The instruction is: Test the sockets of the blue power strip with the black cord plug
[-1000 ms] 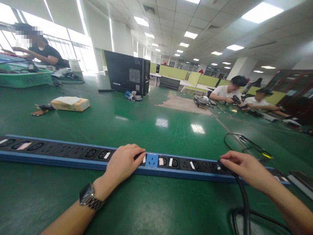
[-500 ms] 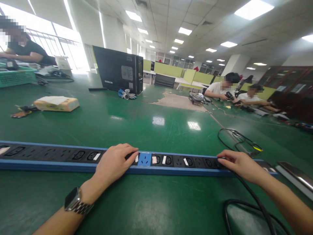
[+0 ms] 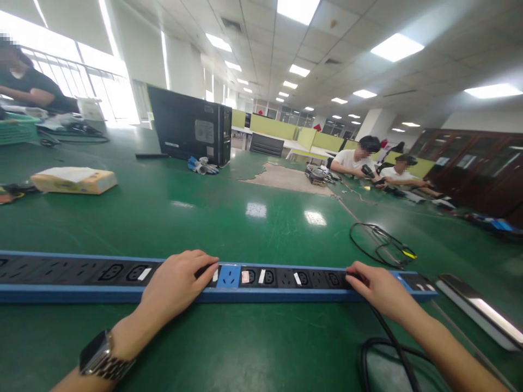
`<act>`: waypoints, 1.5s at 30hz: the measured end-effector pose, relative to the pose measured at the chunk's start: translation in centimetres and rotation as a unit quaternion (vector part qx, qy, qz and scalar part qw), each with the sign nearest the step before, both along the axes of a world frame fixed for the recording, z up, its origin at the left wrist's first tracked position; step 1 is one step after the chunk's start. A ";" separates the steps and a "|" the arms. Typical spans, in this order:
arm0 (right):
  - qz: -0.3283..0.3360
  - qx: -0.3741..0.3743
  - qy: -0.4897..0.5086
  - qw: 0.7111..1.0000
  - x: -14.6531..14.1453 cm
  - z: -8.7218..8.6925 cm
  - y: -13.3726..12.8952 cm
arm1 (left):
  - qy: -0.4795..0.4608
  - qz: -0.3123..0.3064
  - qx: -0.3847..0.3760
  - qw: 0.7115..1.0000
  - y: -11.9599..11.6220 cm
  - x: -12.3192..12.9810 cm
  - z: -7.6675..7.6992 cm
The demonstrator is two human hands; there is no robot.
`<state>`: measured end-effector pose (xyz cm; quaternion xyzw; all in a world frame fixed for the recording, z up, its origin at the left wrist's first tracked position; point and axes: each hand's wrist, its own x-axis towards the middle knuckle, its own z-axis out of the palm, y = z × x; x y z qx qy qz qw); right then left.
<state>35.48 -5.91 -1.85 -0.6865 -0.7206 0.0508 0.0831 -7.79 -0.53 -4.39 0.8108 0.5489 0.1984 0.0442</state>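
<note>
A long blue and black power strip point(image 3: 278, 294) lies across the green table, with rows of sockets, white stickers and one blue socket point(image 3: 229, 276). My left hand point(image 3: 180, 283), a watch on its wrist, rests on the strip just left of the blue socket, its fingers curled over the strip's edges. Farther right, my right hand point(image 3: 373, 288) pinches a black piece at the strip's sockets; a black cable point(image 3: 394, 340) runs from beneath it toward me. The fingers hide most of that piece.
A black computer case point(image 3: 188, 125) stands behind, gloves point(image 3: 202, 165) beside it. A tissue pack point(image 3: 74, 180) lies left. Coiled cable point(image 3: 378, 245) and a flat silver-edged device point(image 3: 480, 310) lie right. People sit at the far right and far left.
The view has shifted, so the strip and both hands appear slightly lower and farther left. Both hands keep their places on the strip.
</note>
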 end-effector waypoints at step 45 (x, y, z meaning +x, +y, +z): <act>-0.050 0.057 0.054 0.996 12.9 0.5 -2.2 | -0.012 0.000 0.004 1.000 0.1 0.2 0.2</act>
